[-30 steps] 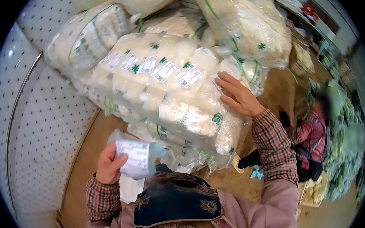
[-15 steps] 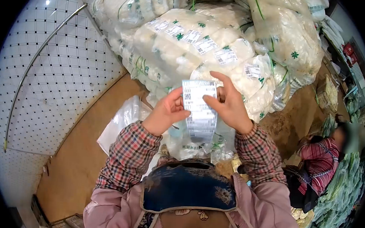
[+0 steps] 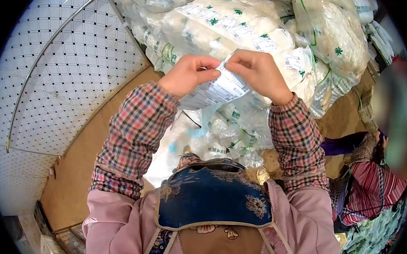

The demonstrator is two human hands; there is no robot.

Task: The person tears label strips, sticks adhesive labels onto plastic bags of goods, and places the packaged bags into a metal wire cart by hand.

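Observation:
A strip of printed white labels [image 3: 215, 91] hangs between my two hands. The thumb and fingers of my left hand [image 3: 190, 75] pinch its upper edge. Close beside it, my right hand [image 3: 260, 74] pinches the same edge near the corner. Behind them lies a large clear bag of pale goods [image 3: 190, 31] with green leaf marks and a row of labels stuck across its top. Another label [image 3: 293, 62] is on the bag's right part. Thin plastic hangs under the strip.
More stuffed clear bags [image 3: 332, 35] are piled behind. A white dotted wall panel [image 3: 71, 72] with a curved metal rod stands left. At right, a person in a striped red top [image 3: 372, 188] is beside bagged green vegetables [image 3: 373, 244].
Both hands have risen slightly, and the label strip is now tilted, with both hands pinching its top edge close together. The person at right has moved nearer and more upright.

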